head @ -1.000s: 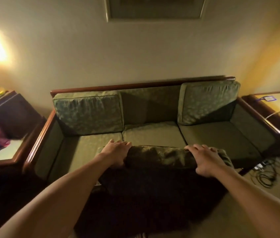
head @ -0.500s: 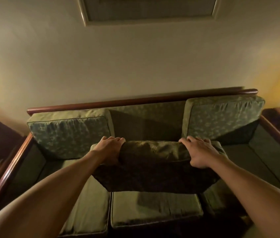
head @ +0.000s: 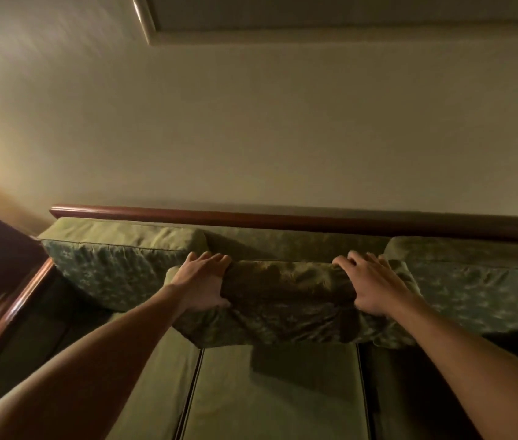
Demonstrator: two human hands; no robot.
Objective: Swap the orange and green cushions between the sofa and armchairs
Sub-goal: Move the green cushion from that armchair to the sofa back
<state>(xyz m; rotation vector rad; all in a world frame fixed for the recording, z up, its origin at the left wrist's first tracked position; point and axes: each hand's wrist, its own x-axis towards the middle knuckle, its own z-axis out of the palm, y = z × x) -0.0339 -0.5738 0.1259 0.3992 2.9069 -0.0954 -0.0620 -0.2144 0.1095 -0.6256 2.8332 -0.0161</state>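
Both hands, left hand [head: 202,282] and right hand [head: 373,285], are gripping the green cushion [head: 286,304], now entering the sofa [head: 283,219] back gap beyond the fingers.

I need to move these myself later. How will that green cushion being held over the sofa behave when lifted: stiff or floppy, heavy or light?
The green cushion is probably soft: its fabric wrinkles under the left hand and right hand. It likely flexes slightly, since its lower edge droops. It seems fairly light, held aloft by its top edge alone.
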